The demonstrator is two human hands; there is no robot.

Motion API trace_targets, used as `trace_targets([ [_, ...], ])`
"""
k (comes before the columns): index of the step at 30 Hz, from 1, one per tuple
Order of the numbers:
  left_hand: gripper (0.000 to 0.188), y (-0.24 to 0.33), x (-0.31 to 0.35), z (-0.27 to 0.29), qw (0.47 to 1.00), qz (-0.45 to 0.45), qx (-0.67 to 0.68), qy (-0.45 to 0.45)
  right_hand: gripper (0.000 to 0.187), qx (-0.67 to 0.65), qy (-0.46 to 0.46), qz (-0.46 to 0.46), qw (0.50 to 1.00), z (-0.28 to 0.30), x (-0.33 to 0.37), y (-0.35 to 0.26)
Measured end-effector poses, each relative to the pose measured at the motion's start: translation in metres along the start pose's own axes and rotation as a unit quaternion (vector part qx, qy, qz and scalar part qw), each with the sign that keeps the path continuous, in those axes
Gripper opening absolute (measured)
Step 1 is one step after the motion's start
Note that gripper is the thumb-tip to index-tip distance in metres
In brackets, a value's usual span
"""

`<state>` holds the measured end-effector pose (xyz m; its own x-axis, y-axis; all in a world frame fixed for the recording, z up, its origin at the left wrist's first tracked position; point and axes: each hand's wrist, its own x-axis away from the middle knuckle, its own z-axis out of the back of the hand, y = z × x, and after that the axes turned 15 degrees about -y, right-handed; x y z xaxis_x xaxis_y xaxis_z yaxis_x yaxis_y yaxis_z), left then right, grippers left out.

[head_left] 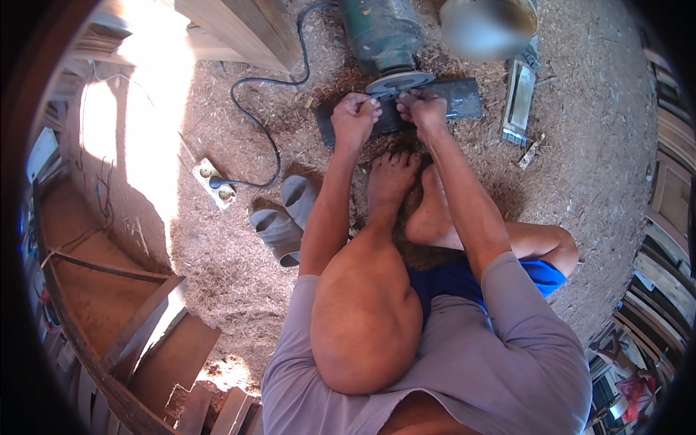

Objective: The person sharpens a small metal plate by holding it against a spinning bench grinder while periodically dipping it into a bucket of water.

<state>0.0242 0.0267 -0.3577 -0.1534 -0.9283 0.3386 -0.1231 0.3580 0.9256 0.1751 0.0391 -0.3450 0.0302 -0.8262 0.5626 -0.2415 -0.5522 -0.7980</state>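
Head view: a person sits on an earthen floor (pixel 573 188) strewn with shavings, both bare hands reaching to the far middle.
Left hand: the left hand (pixel 355 119) is just left of the disc's near edge, thumb and fingers curled close; I cannot tell whether they clamp on anything.
Right hand: the right hand (pixel 424 112) is at the disc's near right edge, fingers bent inward; its grip is likewise hidden.
Between the hands: a narrow gap; what lies at the fingertips is too small and dark to tell.
Disc: the round grey disc (pixel 402 80) is at the far middle, on the near end of a worn green motor (pixel 380 32).
Slab: a dark flat slab (pixel 462 100) lies under the hands, reaching out to left and right.
Far right: a round, pale-bottomed vessel (pixel 486 29), with a long narrow frame-like piece (pixel 518 101) nearer.
Power: a dark cord (pixel 278 158) loops along the left, its plug in a pale socket strip (pixel 206 172).
Footwear: grey sandals (pixel 275 228) rest left of the bare feet.
Far left: a thick wooden post (pixel 239 29).
Right edge: stacked boards (pixel 670 174).
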Motion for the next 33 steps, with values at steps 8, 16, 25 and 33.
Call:
trace_targets([
  [8, 0.01, 0.002, 0.003, 0.002, 0.999, -0.005, 0.034, 0.007, 0.013, -0.007, 0.012, 0.028, 1.0, -0.003, -0.002, 0.003],
  [16, 0.011, 0.0, 0.005, 0.008, 0.999, -0.011, 0.037, 0.012, 0.009, 0.031, 0.008, 0.015, 0.999, -0.012, 0.003, -0.001],
  [25, 0.011, -0.002, 0.008, 0.019, 0.998, -0.007, 0.053, 0.019, 0.009, 0.05, 0.007, 0.02, 0.999, -0.024, 0.003, 0.005],
  [33, 0.012, -0.004, 0.009, 0.023, 0.998, -0.01, 0.064, 0.021, 0.009, 0.068, 0.011, 0.019, 0.997, -0.027, -0.002, 0.013],
])
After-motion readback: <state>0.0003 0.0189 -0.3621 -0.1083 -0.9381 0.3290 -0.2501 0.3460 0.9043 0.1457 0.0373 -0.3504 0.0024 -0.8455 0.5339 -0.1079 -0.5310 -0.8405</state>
